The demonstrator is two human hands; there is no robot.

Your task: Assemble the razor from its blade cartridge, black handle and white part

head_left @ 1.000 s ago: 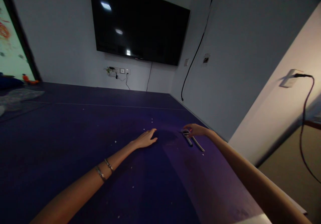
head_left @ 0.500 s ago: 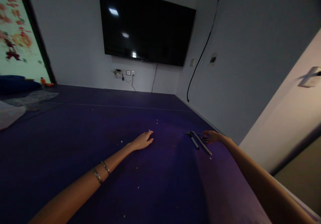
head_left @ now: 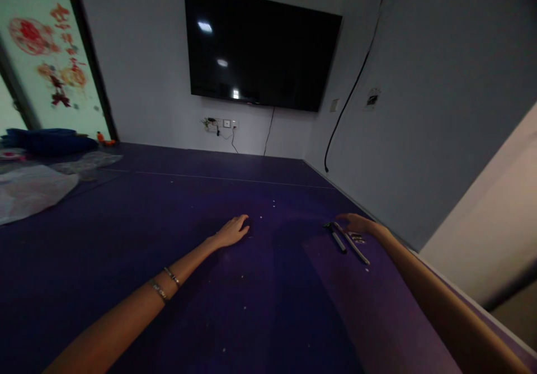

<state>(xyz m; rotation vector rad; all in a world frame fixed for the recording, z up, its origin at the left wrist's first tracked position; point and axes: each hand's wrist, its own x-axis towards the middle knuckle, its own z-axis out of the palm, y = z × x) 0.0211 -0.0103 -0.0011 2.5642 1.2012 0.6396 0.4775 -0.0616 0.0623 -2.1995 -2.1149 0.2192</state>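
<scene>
My left hand [head_left: 230,232] hovers over or rests on the purple surface [head_left: 260,284], thumb apart from the fingers and holding nothing. At the right, my right hand [head_left: 357,223] reaches past the upper end of a long, thin, pale stick [head_left: 356,247], fingers stretched out and apart. Whether its fingertips touch the stick cannot be made out. Left of the stick lies a razor-like tool [head_left: 338,242] with a grey handle and a greenish head. Some small dark pieces [head_left: 358,238] lie just below my right hand, too small to name.
White specks are scattered over the purple surface. Clear plastic sheeting [head_left: 37,189] and a dark blue cloth bundle [head_left: 50,141] lie at the far left. A black cable [head_left: 350,94] hangs down the right wall, beside a wall-mounted television [head_left: 260,50].
The view has turned left. My right hand has shifted from beside the small dark pieces to the stick's upper end, uncovering them. My left hand has moved slightly left.
</scene>
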